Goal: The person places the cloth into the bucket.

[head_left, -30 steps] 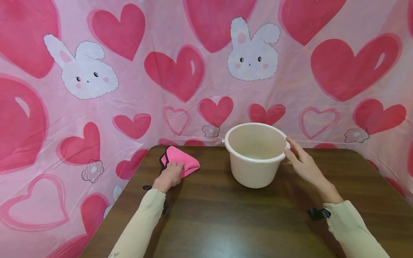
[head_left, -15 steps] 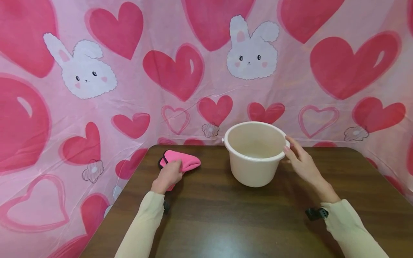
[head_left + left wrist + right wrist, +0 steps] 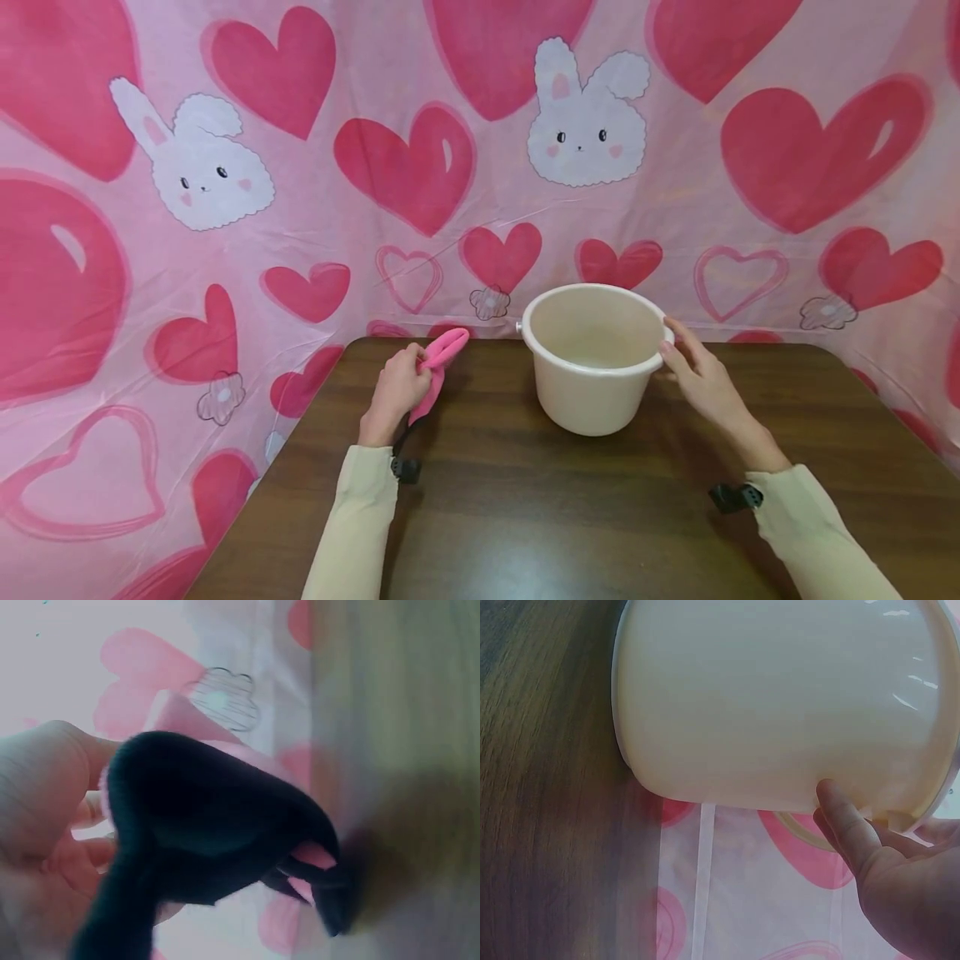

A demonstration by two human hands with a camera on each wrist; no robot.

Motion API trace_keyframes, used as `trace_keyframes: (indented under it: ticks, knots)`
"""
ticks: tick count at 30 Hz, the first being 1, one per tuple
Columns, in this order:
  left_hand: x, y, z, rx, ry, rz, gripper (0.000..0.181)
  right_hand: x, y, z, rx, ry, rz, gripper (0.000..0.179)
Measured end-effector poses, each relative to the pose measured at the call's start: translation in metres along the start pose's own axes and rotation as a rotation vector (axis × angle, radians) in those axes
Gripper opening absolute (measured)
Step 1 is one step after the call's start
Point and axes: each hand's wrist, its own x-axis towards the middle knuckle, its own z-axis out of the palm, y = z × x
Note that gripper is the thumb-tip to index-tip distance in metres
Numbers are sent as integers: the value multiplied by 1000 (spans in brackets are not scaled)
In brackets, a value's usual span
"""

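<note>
My left hand (image 3: pixel 397 387) pinches a folded pink cloth (image 3: pixel 444 352) with black edging, raised off the table left of the bucket. Up close in the left wrist view, the cloth's dark edge and underside (image 3: pixel 202 802) block part of the fingers. A cream plastic bucket (image 3: pixel 588 396) stands upright, and no contents show in the visible part of its inside. On its right side, my right hand (image 3: pixel 705 382) holds the rim between thumb and fingers. The right wrist view has the thumb against the outer wall of the bucket (image 3: pixel 780 697), other fingers partly hidden behind it.
Both hands work over a dark brown wooden table (image 3: pixel 525 500). Behind it and along the left hangs a pink curtain (image 3: pixel 300 200) printed with hearts and rabbits. A small peg (image 3: pixel 519 327) sticks out from the bucket's left rim.
The left hand has lifted the cloth from the tabletop and turned it, so it now hangs folded from the fingers. Right hand and bucket stay in place.
</note>
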Motion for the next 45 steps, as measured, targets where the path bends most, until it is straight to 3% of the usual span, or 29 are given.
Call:
trace_keyframes:
  ticks: [13, 25, 33, 45]
  knots:
    - [1, 29, -14, -204, 219, -5, 14, -1, 1, 1, 10, -12, 5, 57]
    - [-1, 55, -35, -427, 419, 39, 14, 0, 2, 2, 32, -9, 2, 58]
    - [5, 79, -44, -582, 468, 15, 15, 1, 3, 0, 24, -15, 4, 57]
    - [16, 129, -48, -736, 472, 117, 17, 1, 1, -3, 4, -32, 8, 57]
